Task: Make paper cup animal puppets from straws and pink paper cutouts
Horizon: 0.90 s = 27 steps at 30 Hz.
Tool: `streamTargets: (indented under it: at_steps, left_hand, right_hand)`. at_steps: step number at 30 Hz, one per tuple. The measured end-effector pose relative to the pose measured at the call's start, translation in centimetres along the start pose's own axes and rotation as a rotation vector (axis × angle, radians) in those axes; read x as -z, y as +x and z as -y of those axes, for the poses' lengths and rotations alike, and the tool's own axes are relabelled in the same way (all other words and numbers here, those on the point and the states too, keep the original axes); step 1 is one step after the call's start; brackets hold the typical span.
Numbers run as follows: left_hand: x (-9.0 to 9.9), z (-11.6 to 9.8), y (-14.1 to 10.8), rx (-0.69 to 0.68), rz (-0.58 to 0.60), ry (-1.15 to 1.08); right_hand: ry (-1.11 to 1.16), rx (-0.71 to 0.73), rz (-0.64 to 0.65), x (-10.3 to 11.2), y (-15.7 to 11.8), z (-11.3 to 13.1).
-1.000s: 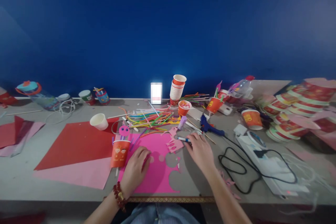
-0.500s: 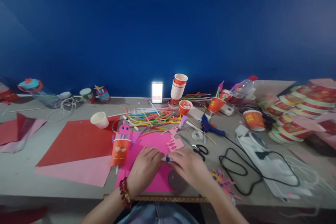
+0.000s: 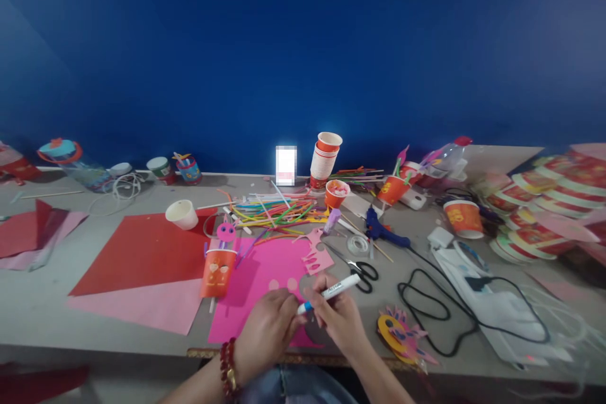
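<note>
A white marker pen with a blue band and printed letters slants above the magenta paper sheet. My right hand is closed round its barrel. Against its lower white end, the curled fingers of my left hand pinch; a red bead bracelet is on that wrist. Small pale pink paper circles lie on the sheet just beyond my hands. A cut-out pink paper piece rests at the sheet's right edge. Left of my hands stands an orange paper cup with a pink animal head.
Black-handled scissors, a tape roll and a blue glue gun lie to the right. Its black cord loops beside a yellow-and-pink paper figure. Colourful pipe cleaners spread behind; red paper lies left.
The marker has turned so its barrel points up and right, showing more of it. My right hand has shifted slightly down and curled round it; the pale circles have come into view.
</note>
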<state>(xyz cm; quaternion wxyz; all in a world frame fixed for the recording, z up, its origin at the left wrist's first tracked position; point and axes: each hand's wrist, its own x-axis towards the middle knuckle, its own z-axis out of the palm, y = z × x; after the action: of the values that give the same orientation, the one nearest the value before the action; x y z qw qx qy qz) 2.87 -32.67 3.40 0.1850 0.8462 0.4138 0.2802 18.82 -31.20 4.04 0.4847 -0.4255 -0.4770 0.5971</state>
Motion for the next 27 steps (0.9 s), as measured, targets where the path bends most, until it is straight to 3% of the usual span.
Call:
streamTargets:
  at_steps: [4, 6, 8, 9, 11, 14, 16, 20, 23, 27]
  left_hand:
    - [0.6, -1.1, -0.8, 0.19, 0.158, -0.488]
    - [1.1, -1.3, -1.4, 0.294, 0.228, -0.805]
    - [1.4, -1.0, -2.2, 0.396, 0.22, -0.966]
    - [1.6, -0.8, -2.6, 0.43, 0.199, -0.944]
    - [1.7, -0.2, -3.1, 0.417, 0.137, -0.711]
    - [1.4, 0.7, -3.3, 0.208, 0.066, -0.284]
    - [1.0, 1.1, -3.3, 0.104, 0.039, -0.134]
    - [-0.1, 1.9, -3.4, 0.104, 0.0, -0.018]
    - [-0.7, 2.5, -3.5, 0.086, -0.035, 0.031]
    - [-1.0, 2.8, -3.4, -0.01, 0.03, 0.123]
  right_hand:
    - [0.032, -0.019, 0.025, 0.3, -0.4, 1.2]
    - [0.089, 0.022, -0.098, 1.6, -0.2, 2.7]
    - [0.209, 0.181, -0.402, 3.4, 0.4, 4.4]
    - [0.244, 0.268, -0.502, 4.3, 0.6, 5.1]
    - [0.254, 0.314, -0.536, 5.6, 1.1, 5.7]
    - [0.087, 0.13, -0.219, 5.4, 1.5, 4.4]
    - [-0.03, 0.012, -0.042, 4.5, 1.7, 2.8]
    - [-0.17, -0.016, 0.064, 3.6, 2.1, 0.1]
    - [-0.274, 0.039, 0.051, 3.5, 2.3, -0.8]
    - [-0.337, 0.112, 0.021, 3.1, 2.5, -1.4]
